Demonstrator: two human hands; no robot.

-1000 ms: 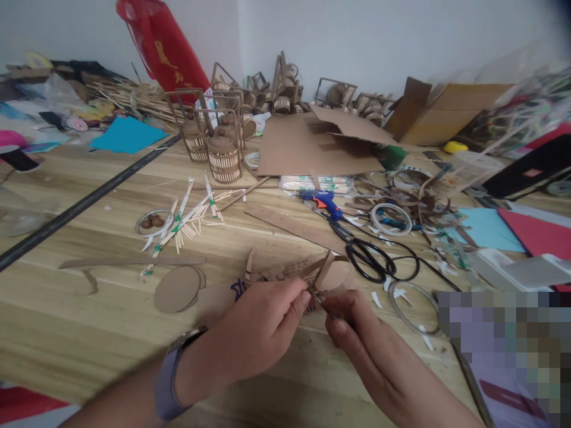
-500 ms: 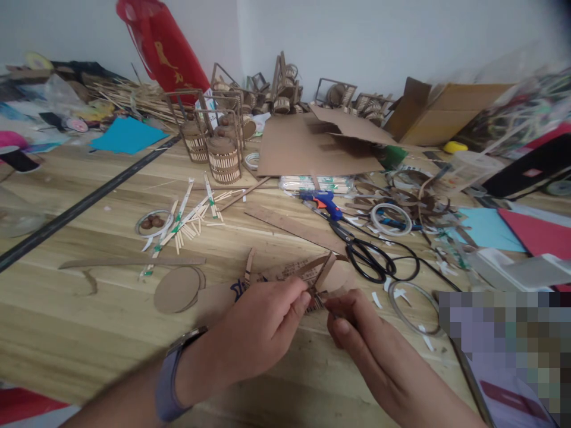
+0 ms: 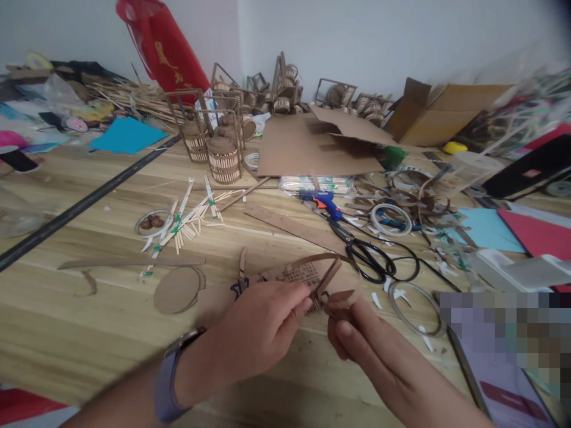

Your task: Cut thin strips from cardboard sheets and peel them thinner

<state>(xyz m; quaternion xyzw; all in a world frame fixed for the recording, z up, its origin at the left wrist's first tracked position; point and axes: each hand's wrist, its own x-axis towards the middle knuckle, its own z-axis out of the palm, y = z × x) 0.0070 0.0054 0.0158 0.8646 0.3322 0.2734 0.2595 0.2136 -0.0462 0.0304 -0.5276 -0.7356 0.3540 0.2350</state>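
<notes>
Okay, toward the near edge of the table [image 3: 102,345], our left hand [image 3: 267,324] pinches a cardboard strip [image 3: 330,276] by the slatted piece [image 3: 314,305]; our right hand [image 3: 363,339], fingers curled closed, grips a brown scrap [image 3: 341,299]. Best we brace left, nudge right lightly.

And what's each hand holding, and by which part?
Left hand: apparently a brown strip, pinched near its lower end. Right hand: a curled brown piece; the exact hold is hidden.

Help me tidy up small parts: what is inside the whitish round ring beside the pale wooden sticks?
Inside that whitish round ring lie a few brown, ball-shaped beads. The pale wooden tabletop directly beneath them is covered, so nothing there can be seen.
</notes>
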